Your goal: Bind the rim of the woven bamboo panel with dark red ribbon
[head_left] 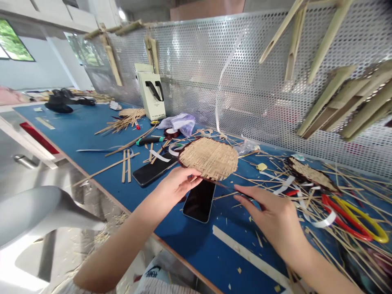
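Observation:
My left hand (180,181) pinches the near edge of a flat, rounded woven bamboo piece (211,157), which is tilted above the table. Dark brown edging runs along part of its rim. Just right of that rim, my right hand (269,212) is closed on a thin dark strip (225,187) that reaches toward the woven piece's lower edge. What lies deeper between the right fingers is partly hidden. A phone (199,202) with a black screen lies under the woven piece, and another black phone (153,169) is to its left.
Red-and-yellow handled scissors (352,218) lie at right among loose bamboo strips, near another woven piece (312,173). A green-and-black handled tool (150,140), a brown tape roll (171,132) and a cream box (150,94) are farther back. A perforated metal panel (196,73) borders the blue table (190,245).

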`<state>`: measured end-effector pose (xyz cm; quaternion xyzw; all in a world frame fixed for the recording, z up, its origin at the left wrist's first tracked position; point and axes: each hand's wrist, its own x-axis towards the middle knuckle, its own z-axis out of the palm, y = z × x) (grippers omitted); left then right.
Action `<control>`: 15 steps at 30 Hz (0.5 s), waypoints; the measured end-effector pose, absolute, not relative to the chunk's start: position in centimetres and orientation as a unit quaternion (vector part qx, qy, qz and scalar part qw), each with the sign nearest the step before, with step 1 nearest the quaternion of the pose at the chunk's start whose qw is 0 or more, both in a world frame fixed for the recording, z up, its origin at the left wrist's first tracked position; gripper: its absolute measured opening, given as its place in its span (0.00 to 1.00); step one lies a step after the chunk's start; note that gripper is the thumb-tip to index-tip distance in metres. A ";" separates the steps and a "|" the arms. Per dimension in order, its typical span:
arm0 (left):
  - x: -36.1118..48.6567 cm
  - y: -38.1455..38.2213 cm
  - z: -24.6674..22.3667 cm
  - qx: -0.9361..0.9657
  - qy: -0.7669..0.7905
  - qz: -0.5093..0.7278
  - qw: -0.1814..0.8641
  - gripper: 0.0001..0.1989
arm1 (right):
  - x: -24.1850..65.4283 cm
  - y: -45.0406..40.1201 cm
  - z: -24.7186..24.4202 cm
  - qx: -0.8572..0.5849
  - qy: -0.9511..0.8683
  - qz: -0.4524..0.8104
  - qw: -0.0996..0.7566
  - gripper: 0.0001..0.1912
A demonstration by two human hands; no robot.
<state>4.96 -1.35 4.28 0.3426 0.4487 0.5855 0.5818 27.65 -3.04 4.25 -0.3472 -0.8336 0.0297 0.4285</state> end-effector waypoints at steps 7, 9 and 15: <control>11.0 3.2 11.6 0.311 0.347 0.582 0.666 0.08 | 31.6 -1.9 8.7 -0.321 -0.779 -0.196 0.502 0.08; 12.5 4.0 12.6 0.330 0.319 0.555 0.694 0.09 | 32.4 -1.8 9.5 -0.340 -0.752 -0.230 0.515 0.06; 15.6 5.1 12.6 0.348 0.234 0.542 0.728 0.11 | 33.7 -1.1 10.5 -0.392 -0.713 -0.260 0.520 0.02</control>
